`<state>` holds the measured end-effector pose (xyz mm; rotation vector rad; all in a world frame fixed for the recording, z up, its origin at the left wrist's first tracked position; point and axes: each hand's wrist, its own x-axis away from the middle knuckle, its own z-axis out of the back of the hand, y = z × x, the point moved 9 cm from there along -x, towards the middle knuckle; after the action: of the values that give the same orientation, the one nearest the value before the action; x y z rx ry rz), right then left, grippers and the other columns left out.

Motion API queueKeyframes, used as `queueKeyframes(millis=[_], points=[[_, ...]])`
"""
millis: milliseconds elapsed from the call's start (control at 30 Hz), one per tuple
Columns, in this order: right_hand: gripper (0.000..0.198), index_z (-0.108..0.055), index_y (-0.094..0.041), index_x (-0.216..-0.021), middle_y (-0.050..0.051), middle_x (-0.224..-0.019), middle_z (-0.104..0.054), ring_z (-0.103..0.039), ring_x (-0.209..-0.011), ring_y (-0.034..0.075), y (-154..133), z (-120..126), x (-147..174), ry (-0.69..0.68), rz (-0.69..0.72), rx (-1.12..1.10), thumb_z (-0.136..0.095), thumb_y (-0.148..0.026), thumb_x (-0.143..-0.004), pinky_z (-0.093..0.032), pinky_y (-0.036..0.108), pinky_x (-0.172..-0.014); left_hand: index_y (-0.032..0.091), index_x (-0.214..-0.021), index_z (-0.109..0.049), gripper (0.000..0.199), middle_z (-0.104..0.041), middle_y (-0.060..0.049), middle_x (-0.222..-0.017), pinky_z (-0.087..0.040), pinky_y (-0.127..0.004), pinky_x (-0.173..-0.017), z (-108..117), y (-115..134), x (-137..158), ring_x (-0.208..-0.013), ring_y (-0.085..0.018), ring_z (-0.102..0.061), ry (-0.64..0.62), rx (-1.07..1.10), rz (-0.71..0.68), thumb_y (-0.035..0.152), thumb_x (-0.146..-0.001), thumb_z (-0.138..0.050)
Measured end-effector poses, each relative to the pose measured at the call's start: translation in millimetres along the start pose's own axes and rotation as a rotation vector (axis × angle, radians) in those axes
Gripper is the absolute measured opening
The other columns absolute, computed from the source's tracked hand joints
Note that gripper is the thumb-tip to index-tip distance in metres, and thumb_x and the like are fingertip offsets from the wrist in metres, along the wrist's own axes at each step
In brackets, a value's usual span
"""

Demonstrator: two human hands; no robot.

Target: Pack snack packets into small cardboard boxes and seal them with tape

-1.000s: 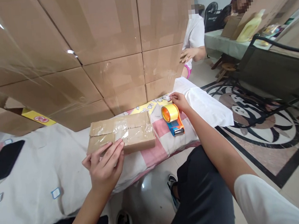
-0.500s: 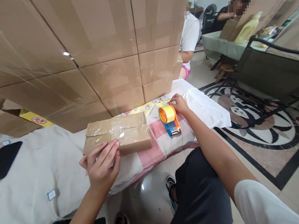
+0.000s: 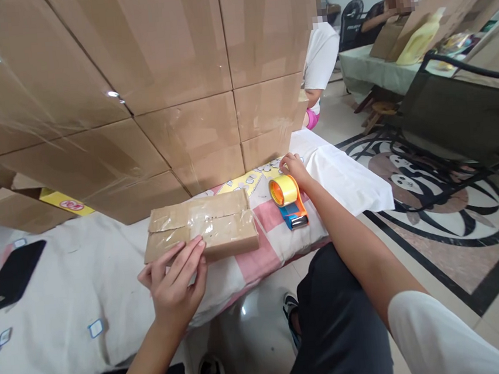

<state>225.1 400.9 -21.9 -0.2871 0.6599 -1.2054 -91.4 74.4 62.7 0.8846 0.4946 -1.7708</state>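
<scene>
A small cardboard box (image 3: 227, 227) with clear tape across its top lies on the cloth-covered surface. The fingers of my left hand (image 3: 176, 279), stretched out, rest on its near edge and top. To the right of the box is a tape dispenser (image 3: 295, 212) in blue and orange, carrying a roll of yellowish tape (image 3: 288, 189). Just behind the dispenser, my right hand (image 3: 297, 167) lies near the cloth with loosely bent fingers, partly apart. I see nothing held in it, though some of its fingers are hidden.
Large stacked cartons (image 3: 175, 59) form a wall behind the small box. A black phone (image 3: 13, 277) lies on the patterned cloth (image 3: 121, 281) at left. A person's white sleeve (image 3: 322, 50) shows beyond the cartons. Another person sits behind a table (image 3: 357, 71), near a folding chair (image 3: 454, 108).
The whole view has shifted slightly. My right hand has moved a little away from me, past the dispenser. My left hand stays on the box.
</scene>
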Motion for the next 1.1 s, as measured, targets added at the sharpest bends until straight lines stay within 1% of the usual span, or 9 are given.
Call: queueKeyframes(millis=[133, 333, 467, 567, 667, 767, 833, 967, 1100], points=[[0.013, -0.056, -0.022, -0.08, 0.009, -0.088, -0.063, -0.054, -0.093, 0.028, 5.8, 11.2, 7.9, 0.054, -0.062, -0.094, -0.049, -0.013, -0.086, -0.047, 0.043, -0.09, 0.031, -0.136, -0.063, 0.055, -0.076, -0.001, -0.121, -0.041, -0.046, -0.093, 2.2, 1.7, -1.2, -0.114, -0.028, -0.066, 0.012, -0.013, -0.002, 0.013, -0.085, -0.074], [0.01, -0.045, -0.025, -0.097, 0.0, -0.078, -0.058, -0.062, -0.081, 0.02, 4.3, 43.8, 23.9, 0.176, -0.092, -0.292, -0.046, -0.021, -0.088, -0.05, 0.033, -0.077, 0.029, -0.133, -0.065, 0.051, -0.076, -0.002, -0.12, -0.042, -0.046, -0.093, 0.9, 2.3, -0.3, -0.114, -0.028, -0.066, 0.025, -0.014, 0.007, 0.012, -0.086, -0.073], [0.023, -0.044, -0.026, -0.105, -0.004, -0.073, -0.053, -0.06, -0.074, 0.017, -21.5, 72.2, 38.5, 0.258, 0.01, -0.586, -0.058, -0.037, -0.089, -0.048, 0.031, -0.074, 0.029, -0.135, -0.064, 0.053, -0.075, -0.002, -0.122, -0.044, -0.046, -0.096, -1.7, -0.8, 0.3, -0.115, -0.028, -0.065, 0.034, 0.01, -0.001, 0.012, -0.085, -0.072], [0.04, -0.051, -0.027, -0.109, -0.003, -0.08, -0.058, -0.059, -0.075, 0.016, -60.0, 83.3, 61.2, 0.221, 0.12, -0.808, -0.072, -0.048, -0.083, -0.048, 0.03, -0.073, 0.03, -0.134, -0.065, 0.052, -0.076, -0.002, -0.121, -0.046, -0.046, -0.098, -3.4, -10.6, -1.1, -0.113, -0.028, -0.065, 0.027, 0.069, -0.018, 0.013, -0.085, -0.071], [0.041, -0.056, -0.026, -0.114, 0.0, -0.089, -0.064, -0.062, -0.081, 0.017, -106.6, 74.9, 93.5, 0.071, 0.164, -0.871, -0.076, -0.046, -0.084, -0.048, 0.03, -0.073, 0.031, -0.128, -0.068, 0.046, -0.077, -0.003, -0.117, -0.048, -0.047, -0.098, -4.7, -26.4, -3.2, -0.111, -0.028, -0.066, 0.013, 0.161, -0.031, 0.015, -0.086, -0.069], [0.033, -0.058, -0.025, -0.117, 0.002, -0.091, -0.068, -0.063, -0.08, 0.016, -148.2, 51.1, 128.8, -0.101, 0.199, -0.824, -0.071, -0.039, -0.089, -0.047, 0.028, -0.068, 0.032, -0.124, -0.07, 0.042, -0.077, -0.003, -0.114, -0.049, -0.048, -0.095, -4.2, -37.7, -4.2, -0.109, -0.028, -0.067, 0.025, 0.231, -0.057, 0.014, -0.086, -0.068], [0.03, -0.058, -0.025, -0.118, 0.001, -0.089, -0.07, -0.061, -0.074, 0.015, -165.8, 31.8, 147.9, -0.18, 0.227, -0.807, -0.068, -0.032, -0.09, -0.044, 0.027, -0.064, 0.031, -0.121, -0.071, 0.039, -0.078, -0.004, -0.112, -0.048, -0.049, -0.095, -4.4, -41.8, -4.1, -0.108, -0.029, -0.068, 0.04, 0.237, -0.051, 0.015, -0.086, -0.068], [0.04, -0.052, -0.024, -0.125, -0.001, -0.087, -0.07, -0.06, -0.073, 0.014, -171.6, -1.5, 165.3, -0.214, 0.225, -0.821, -0.066, -0.024, -0.088, -0.043, 0.026, -0.065, 0.03, -0.119, -0.073, 0.035, -0.078, -0.006, -0.11, -0.048, -0.051, -0.095, -5.5, -42.9, -3.2, -0.107, -0.03, -0.067, 0.064, 0.256, -0.023, 0.019, -0.086, -0.068], [0.042, -0.051, -0.022, -0.125, -0.002, -0.083, -0.068, -0.06, -0.073, 0.015, -163.6, -20.4, 164.7, -0.207, 0.161, -0.855, -0.068, -0.023, -0.086, -0.042, 0.027, -0.066, 0.03, -0.119, -0.073, 0.035, -0.078, -0.006, -0.109, -0.048, -0.053, -0.095, -5.6, -42.3, -2.6, -0.106, -0.031, -0.068, 0.076, 0.27, -0.015, 0.02, -0.086, -0.067]])
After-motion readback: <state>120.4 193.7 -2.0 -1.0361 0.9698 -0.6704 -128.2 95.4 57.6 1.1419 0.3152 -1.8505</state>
